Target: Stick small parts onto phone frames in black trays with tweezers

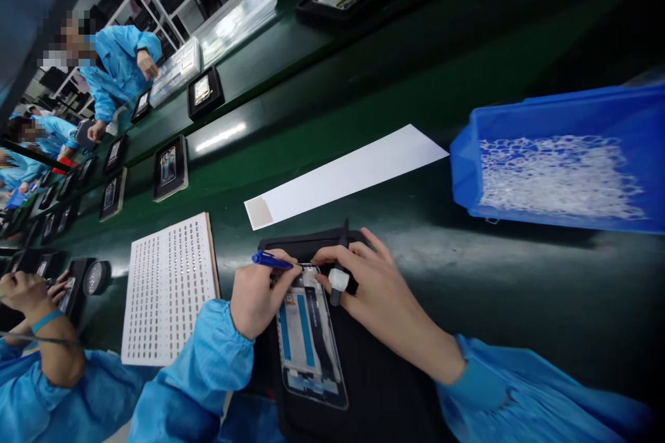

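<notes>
From the head view, our left hand (257, 297) pinches a blue-handled pen-like tool (273, 261), its tip aimed at the top edge of the open phone frame (310, 339) on the black mat (384, 387); our right hand (377, 291) pinches a small white-capped dark tool (338, 282) at that same edge, the frame's long axis running back towards us between both hands.

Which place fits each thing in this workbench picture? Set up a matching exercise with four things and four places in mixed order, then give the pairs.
Things
1. blue bin
2. perforated white board
3. phone frame
4. blue pen

Places
A. in the left hand
B. left of the left hand
C. far right on the bench
D. under both hands, on the black tray

Pairs: 1-C, 2-B, 3-D, 4-A
</notes>
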The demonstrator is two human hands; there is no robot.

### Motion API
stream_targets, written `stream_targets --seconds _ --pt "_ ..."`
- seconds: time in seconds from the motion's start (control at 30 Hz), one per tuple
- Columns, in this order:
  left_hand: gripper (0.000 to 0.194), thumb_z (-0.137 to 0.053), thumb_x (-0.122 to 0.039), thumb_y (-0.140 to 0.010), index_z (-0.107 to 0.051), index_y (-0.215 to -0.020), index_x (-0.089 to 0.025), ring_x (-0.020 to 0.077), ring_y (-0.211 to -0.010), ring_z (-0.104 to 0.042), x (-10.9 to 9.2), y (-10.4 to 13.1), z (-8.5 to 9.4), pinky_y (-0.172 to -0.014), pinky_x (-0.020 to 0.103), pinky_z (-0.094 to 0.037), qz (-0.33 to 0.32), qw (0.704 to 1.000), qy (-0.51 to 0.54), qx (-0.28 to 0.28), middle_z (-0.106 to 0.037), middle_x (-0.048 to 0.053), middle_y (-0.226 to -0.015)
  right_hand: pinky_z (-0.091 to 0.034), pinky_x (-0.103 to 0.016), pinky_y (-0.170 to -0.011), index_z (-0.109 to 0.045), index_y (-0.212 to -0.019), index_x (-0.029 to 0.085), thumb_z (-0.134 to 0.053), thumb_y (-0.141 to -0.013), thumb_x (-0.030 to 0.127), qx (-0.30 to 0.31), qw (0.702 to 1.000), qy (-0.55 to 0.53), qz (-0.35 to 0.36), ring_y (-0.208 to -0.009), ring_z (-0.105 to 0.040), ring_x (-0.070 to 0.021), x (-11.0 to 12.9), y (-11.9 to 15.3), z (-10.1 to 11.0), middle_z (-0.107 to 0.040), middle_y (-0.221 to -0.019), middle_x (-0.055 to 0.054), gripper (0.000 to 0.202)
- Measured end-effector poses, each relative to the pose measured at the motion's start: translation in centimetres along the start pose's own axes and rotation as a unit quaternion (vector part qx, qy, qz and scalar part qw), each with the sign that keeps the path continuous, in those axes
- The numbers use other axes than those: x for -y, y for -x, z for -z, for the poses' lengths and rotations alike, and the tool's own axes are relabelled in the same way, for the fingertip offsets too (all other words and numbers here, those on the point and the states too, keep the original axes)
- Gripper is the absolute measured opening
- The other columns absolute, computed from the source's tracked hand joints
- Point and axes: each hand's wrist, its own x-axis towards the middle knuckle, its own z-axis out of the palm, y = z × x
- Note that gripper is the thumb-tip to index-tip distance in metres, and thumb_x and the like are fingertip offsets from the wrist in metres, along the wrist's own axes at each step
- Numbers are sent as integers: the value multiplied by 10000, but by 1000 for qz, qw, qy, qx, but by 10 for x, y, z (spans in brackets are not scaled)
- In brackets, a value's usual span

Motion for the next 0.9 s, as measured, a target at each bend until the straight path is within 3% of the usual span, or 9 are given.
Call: stream_targets --seconds 0.33,0.47,0.57,0.63,0.73,0.8,0.9 --pt "113 -530 -277 -946 -611 -993 -214 190 -843 -713 0 0 -3 -737 267 -571 -53 996 -65 26 -724 56 -942 -173 -586 -1147 -570 -958 292 -493 -873 265 2 1000 6 -3 -790 -607 -205 -3 1 -2 -656 -833 21 118" --pt "91 -552 -279 -931 -611 -940 -210 191 -848 -716 5 1 -8 -752 277 -570 -30 999 -16 17 -725 53 -923 -174 -581 -1145 -569 -949 288 -499 -881 256 1 1000 12 3 -799 -607 -194 -3 1 -3 -656 -851 23 102" --pt "94 -616 -283 -886 -575 -890 -198 198 -819 -725 8 0 -11 -714 281 -576 54 993 106 -18 -726 58 -893 -190 -591 -1133 -568 -916 285 -497 -886 259 3 1000 5 1 -807 -610 -193 -2 0 -2 -656 -854 23 81" --pt "145 -628 -290 -875 -520 -895 -194 194 -780 -727 9 -1 -8 -683 277 -573 108 970 207 -70 -723 58 -863 -195 -608 -1123 -569 -895 285 -501 -882 263 7 1000 -2 -4 -796 -611 -194 -2 -1 -1 -658 -849 25 72" --pt "94 -527 -269 -933 -466 -913 -200 180 -828 -702 10 -1 2 -783 323 -554 95 942 275 -167 -687 45 -855 -185 -634 -1118 -570 -895 284 -504 -877 264 13 1000 -15 -5 -794 -620 -200 -1 -2 1 -665 -842 26 71" --pt "106 -438 -212 -957 -499 -872 -195 160 -827 -653 10 2 10 -810 325 -524 40 959 222 -169 -631 35 -836 -172 -639 -1125 -570 -911 282 -495 -881 254 17 1000 -26 0 -815 -631 -204 -2 -2 3 -672 -855 25 85" --pt "177 -449 -147 -910 -615 -862 -185 155 -757 -574 11 9 13 -687 281 -474 -43 996 41 -61 -553 34 -807 -165 -626 -1141 -572 -915 274 -483 -893 249 17 999 -41 7 -821 -643 -196 -4 -2 3 -678 -868 26 95"
